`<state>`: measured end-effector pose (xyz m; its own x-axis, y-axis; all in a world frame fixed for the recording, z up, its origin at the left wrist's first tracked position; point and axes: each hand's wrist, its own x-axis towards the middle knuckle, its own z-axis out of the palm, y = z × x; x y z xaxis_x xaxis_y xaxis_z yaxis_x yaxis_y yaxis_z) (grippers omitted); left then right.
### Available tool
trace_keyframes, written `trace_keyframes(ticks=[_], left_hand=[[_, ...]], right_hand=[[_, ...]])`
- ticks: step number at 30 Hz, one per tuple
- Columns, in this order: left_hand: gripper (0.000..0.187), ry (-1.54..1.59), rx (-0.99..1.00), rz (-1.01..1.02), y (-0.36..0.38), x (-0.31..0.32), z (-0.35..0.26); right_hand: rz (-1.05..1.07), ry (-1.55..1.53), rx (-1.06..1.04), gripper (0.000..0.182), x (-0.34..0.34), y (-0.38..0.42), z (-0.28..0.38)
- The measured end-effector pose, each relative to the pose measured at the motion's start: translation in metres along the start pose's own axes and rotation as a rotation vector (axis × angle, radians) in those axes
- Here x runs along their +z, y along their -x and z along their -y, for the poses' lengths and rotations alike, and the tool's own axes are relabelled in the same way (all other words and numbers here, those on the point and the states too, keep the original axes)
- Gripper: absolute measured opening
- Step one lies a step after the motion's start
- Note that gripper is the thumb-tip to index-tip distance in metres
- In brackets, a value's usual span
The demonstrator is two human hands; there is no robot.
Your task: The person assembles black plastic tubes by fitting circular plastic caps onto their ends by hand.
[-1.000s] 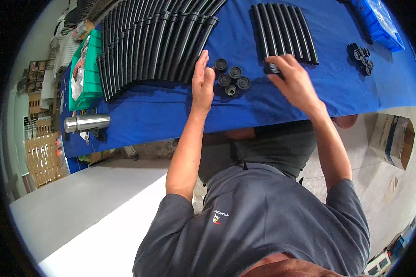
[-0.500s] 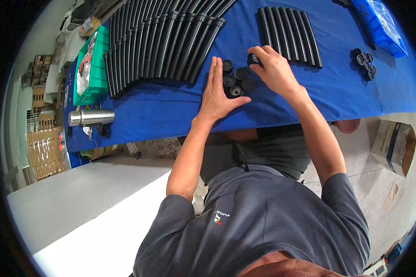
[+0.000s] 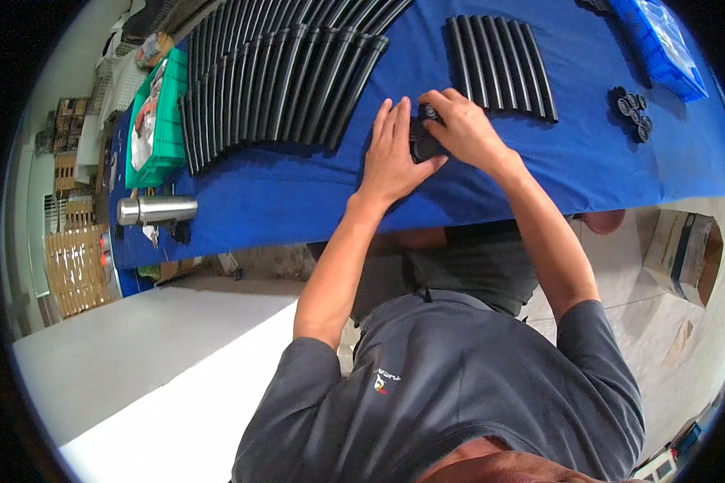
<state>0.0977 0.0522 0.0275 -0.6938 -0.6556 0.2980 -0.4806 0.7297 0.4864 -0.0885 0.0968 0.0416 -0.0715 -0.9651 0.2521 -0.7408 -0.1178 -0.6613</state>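
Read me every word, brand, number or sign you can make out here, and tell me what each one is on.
"TUCA", apparently, in small pale letters beside the logo on the dark T-shirt; any further letters are unclear.
Open cardboard box on the floor: printed, but too small and blurred to read.
Black tubes, round black caps and steel flask: no readable text.

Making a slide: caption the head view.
Left hand beside round black pieces, right hand holding another piece, over blue cloth near black tubes.
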Motion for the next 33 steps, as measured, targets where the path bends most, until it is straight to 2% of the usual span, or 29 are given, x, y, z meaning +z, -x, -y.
trace_keyframes(ticks=[2, 4, 5, 9, 12, 14, 16, 18, 19, 22, 23, 26, 30, 33], left_hand=[[0.106, 0.016, 0.043, -0.019, -0.003, 0.003, 0.005], [0.096, 0.009, 0.086, -0.022, -0.002, -0.003, 0.005], [0.092, 0.016, 0.064, -0.017, -0.002, -0.004, 0.003], [0.092, 0.004, 0.095, -0.023, -0.003, -0.003, 0.005], [0.092, -0.065, 0.113, -0.008, -0.005, -0.007, 0.001], [0.093, -0.054, 0.119, 0.01, -0.007, -0.008, -0.001], [0.092, -0.033, 0.099, 0.02, -0.005, -0.011, -0.008], [0.09, -0.038, 0.1, 0.035, -0.004, -0.01, -0.008], [0.089, -0.041, 0.1, 0.029, -0.002, -0.009, -0.006], [0.084, -0.038, 0.107, 0.016, -0.002, -0.003, 0.001], [0.083, -0.033, 0.111, 0.018, -0.001, -0.004, 0.003], [0.08, -0.012, 0.1, 0.003, 0.0, -0.005, 0.001], [0.079, 0.001, 0.111, 0.004, 0.006, -0.015, 0.009], [0.079, 0.002, 0.14, 0.021, 0.006, -0.022, 0.012]], right_hand=[[0.005, -0.078, -0.043, 0.042, 0.0, 0.0, -0.006], [0.134, -0.156, -0.011, 0.058, -0.014, 0.002, -0.001], [0.153, -0.19, -0.011, 0.061, -0.018, 0.005, -0.002], [0.157, -0.2, -0.113, 0.065, -0.019, 0.006, -0.017], [0.06, -0.04, -0.149, 0.052, -0.012, 0.007, -0.015], [0.072, 0.013, -0.098, 0.044, -0.004, 0.008, -0.009], [0.211, 0.033, -0.027, 0.062, -0.016, 0.009, 0.008], [0.06, -0.073, -0.12, 0.043, -0.011, 0.012, 0.002], [0.067, -0.134, -0.09, 0.05, -0.011, 0.012, -0.002], [0.074, -0.204, -0.104, 0.056, -0.015, 0.009, -0.008], [0.214, -0.187, -0.024, 0.071, -0.018, 0.006, -0.009], [0.24, -0.128, 0.012, 0.072, -0.015, 0.003, 0.001], [0.158, -0.187, -0.021, 0.067, 0.007, 0.003, -0.001], [0.012, -0.198, -0.035, 0.038, 0.02, 0.008, 0.005]])
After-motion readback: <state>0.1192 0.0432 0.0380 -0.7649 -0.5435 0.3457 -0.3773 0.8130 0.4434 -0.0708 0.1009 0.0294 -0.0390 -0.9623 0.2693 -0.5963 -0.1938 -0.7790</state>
